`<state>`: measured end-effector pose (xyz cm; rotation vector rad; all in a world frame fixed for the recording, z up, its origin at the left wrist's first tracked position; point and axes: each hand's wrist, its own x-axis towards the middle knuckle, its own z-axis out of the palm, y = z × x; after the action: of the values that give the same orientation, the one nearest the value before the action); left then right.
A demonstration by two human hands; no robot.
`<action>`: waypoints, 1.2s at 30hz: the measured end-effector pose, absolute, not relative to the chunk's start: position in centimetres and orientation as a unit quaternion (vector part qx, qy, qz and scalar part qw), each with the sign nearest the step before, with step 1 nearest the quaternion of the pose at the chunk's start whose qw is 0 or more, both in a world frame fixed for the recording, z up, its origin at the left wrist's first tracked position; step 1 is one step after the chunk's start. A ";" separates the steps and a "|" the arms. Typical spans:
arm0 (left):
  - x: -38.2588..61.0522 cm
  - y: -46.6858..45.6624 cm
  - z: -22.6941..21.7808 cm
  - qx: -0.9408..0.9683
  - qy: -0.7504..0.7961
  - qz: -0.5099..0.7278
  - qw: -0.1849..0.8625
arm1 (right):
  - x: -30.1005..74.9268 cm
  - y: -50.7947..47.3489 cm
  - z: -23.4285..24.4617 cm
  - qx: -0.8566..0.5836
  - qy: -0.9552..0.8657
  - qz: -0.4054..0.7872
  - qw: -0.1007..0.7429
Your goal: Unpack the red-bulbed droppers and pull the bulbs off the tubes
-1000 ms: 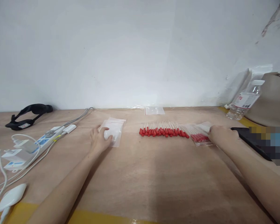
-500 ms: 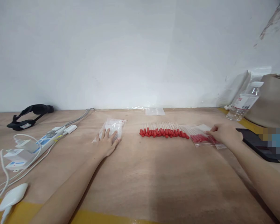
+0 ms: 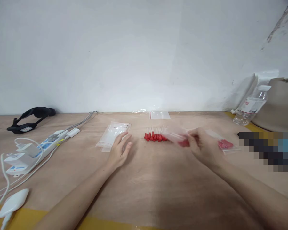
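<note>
My right hand (image 3: 204, 147) pinches a clear plastic bag (image 3: 176, 134) with red contents showing at its lower end. The bag is smeared by motion and covers part of a row of thin pale sticks with red heads (image 3: 155, 136). Just right of that hand lies another clear bag with red-tipped sticks (image 3: 225, 144). My left hand (image 3: 120, 150) holds nothing, its fingers loosely apart, at the right edge of a stack of clear plastic bags (image 3: 112, 134). Whether its fingers touch the stack I cannot tell.
At left are a power strip (image 3: 44, 147) with chargers and cables, a white puck-shaped charger (image 3: 14, 201) and a black strap (image 3: 30, 119). Against the wall lies a flat clear bag (image 3: 160, 115). A water bottle (image 3: 252, 107) leans by a beige container (image 3: 278, 105) at right.
My right hand has moved left with the plastic bag, now over the right part of the red-headed row. My left hand has drawn right and nearer to me, off the middle of the bag stack.
</note>
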<state>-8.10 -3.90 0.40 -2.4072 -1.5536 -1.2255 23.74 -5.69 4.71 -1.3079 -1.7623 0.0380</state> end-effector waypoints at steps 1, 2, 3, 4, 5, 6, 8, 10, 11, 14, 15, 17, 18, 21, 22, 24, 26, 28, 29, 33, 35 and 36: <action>-7.4 -4.2 0.2 -0.768 -0.488 -0.410 -0.059 | 22.5 -5.8 4.5 -0.532 -0.709 0.079 0.457; -6.8 -4.5 0.0 -0.756 -0.480 -0.423 -0.139 | 21.4 -5.8 4.1 -0.533 -0.698 0.148 0.455; -6.1 -4.8 -0.2 -0.736 -0.472 -0.430 -0.224 | 20.4 -5.7 3.7 -0.526 -0.689 0.220 0.448; -5.5 -5.0 -0.4 -0.708 -0.463 -0.435 -0.308 | 19.4 -5.6 3.2 -0.517 -0.676 0.294 0.435; -4.9 -5.3 -0.6 -0.675 -0.455 -0.436 -0.384 | 18.6 -5.4 2.7 -0.509 -0.659 0.366 0.416; -4.4 -5.5 -0.8 -0.643 -0.447 -0.433 -0.447 | 17.8 -5.4 2.1 -0.501 -0.637 0.434 0.394; -3.7 -5.9 -0.9 -0.600 -0.434 -0.422 -0.523 | 16.6 -5.6 0.9 -0.493 -0.580 0.537 0.363; -3.4 -6.2 -0.9 -0.591 -0.419 -0.413 -0.552 | 16.1 -6.1 0.2 -0.489 -0.556 0.579 0.340; -3.4 -6.3 -0.8 -0.597 -0.408 -0.403 -0.561 | 16.2 -6.5 0.0 -0.487 -0.575 0.579 0.312; -3.6 -5.9 -0.4 -0.623 -0.373 -0.341 -0.597 | 17.3 -7.4 0.7 -0.478 -0.716 0.475 0.182; -3.7 -5.4 -0.2 -0.631 -0.362 -0.308 -0.613 | 17.8 -7.7 1.1 -0.481 -0.763 0.400 0.162; -3.5 -4.1 0.2 -0.645 -0.338 -0.229 -0.647 | 18.8 -8.0 1.9 -0.475 -0.827 0.237 0.186; -3.1 -3.2 0.4 -0.652 -0.324 -0.183 -0.661 | 19.1 -8.0 2.1 -0.446 -0.852 0.174 0.212; -1.0 -0.8 0.7 -0.696 -0.273 -0.063 -0.661 | 19.5 -8.1 2.2 -0.262 -0.930 0.119 0.231; -0.1 -0.1 0.7 -0.720 -0.260 -0.061 -0.640 | 19.5 -8.1 2.0 -0.197 -0.948 0.119 0.220; 1.7 0.5 0.6 -0.760 -0.263 -0.121 -0.582 | 19.4 -8.1 1.3 -0.128 -0.965 0.121 0.192; 2.6 0.4 0.3 -0.778 -0.307 -0.251 -0.488 | 19.5 -8.1 0.5 -0.143 -0.968 0.120 0.168; 2.2 -0.3 -0.1 -0.776 -0.355 -0.341 -0.394 | 19.7 -8.3 -0.2 -0.200 -0.962 0.116 0.148; 1.6 -0.8 -0.2 -0.773 -0.379 -0.361 -0.359 | 19.8 -8.4 -0.5 -0.234 -0.956 0.110 0.141; -2.2 -3.2 -0.5 -0.717 -0.503 -0.372 -0.308 | 20.0 -9.0 -1.4 -0.389 -0.908 0.061 0.143; -3.4 -4.4 -0.3 -0.655 -0.551 -0.331 -0.396 | 19.8 -9.3 -1.6 -0.459 -0.876 0.033 0.148; -3.5 -4.9 -0.1 -0.621 -0.560 -0.311 -0.451 | 19.7 -9.3 -1.7 -0.479 -0.865 0.022 0.147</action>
<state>-3.54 -4.95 -0.13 -2.8368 -2.5606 -1.4224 19.67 -9.31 -1.66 -1.3798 -2.4896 0.0625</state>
